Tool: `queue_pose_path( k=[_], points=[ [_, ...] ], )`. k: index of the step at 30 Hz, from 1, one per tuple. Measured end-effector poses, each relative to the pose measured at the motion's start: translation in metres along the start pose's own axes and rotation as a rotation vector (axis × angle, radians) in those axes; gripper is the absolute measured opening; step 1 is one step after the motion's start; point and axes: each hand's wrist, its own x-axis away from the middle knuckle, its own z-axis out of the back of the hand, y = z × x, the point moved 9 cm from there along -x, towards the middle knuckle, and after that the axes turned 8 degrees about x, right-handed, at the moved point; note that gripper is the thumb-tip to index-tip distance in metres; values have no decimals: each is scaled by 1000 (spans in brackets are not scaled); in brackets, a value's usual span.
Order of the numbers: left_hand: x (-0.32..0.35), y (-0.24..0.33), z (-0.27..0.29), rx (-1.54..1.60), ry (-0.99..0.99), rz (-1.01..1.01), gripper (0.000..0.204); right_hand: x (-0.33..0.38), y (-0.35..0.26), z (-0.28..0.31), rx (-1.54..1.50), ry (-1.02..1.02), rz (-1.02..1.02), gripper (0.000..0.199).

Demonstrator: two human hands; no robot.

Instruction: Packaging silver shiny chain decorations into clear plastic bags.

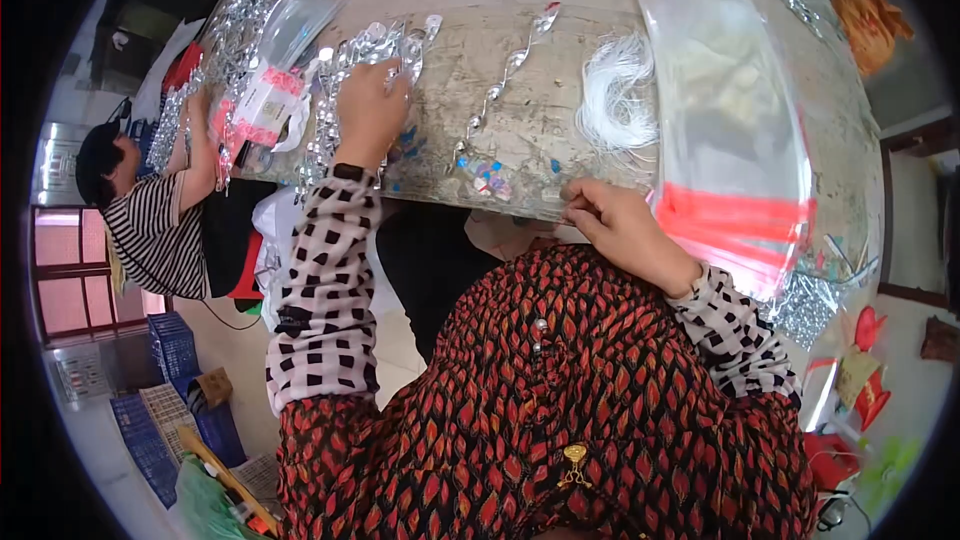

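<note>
Red-and-black patterned fabric covers the person's lap nearest the camera, with checked black-and-white sleeves reaching up to a worn grey stone-like table (560, 90). The right hand (625, 230) rests at the table's near edge, fingers pinched narrow on something too small to make out, just beside a clear plastic bag with red stripes (735, 140) and a loose bundle of white thread (615, 90). Farther off, the left hand (370, 105) presses down, fingers curled, on a pile of shiny silver spiral ornaments (345, 70). Judging from this, steadying the pile while picking one piece avoids tangles. A single twisted silver spiral strip (510, 65) lies between. At far left, another person in a striped shirt (160, 230) works; their hands are partly hidden.
</note>
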Motion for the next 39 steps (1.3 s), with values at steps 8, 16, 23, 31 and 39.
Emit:
queue_pose_path(
  k=[8,16,23,31,39],
  points=[
    [30,91,-74,254,-217,77,24,1,10,12,-88,23,-27,16],
    [106,112,-11,546,-359,92,14,8,19,62,-600,277,-263,54],
    [215,88,-48,1069,-740,437,13,10,31,10,-710,123,-217,33],
    [242,96,-66,1129,-983,449,28,21,36,-38,-687,-166,-236,10],
    [219,137,-105,1147,-835,430,23,28,35,-45,-492,-204,-186,13]
  ],
)
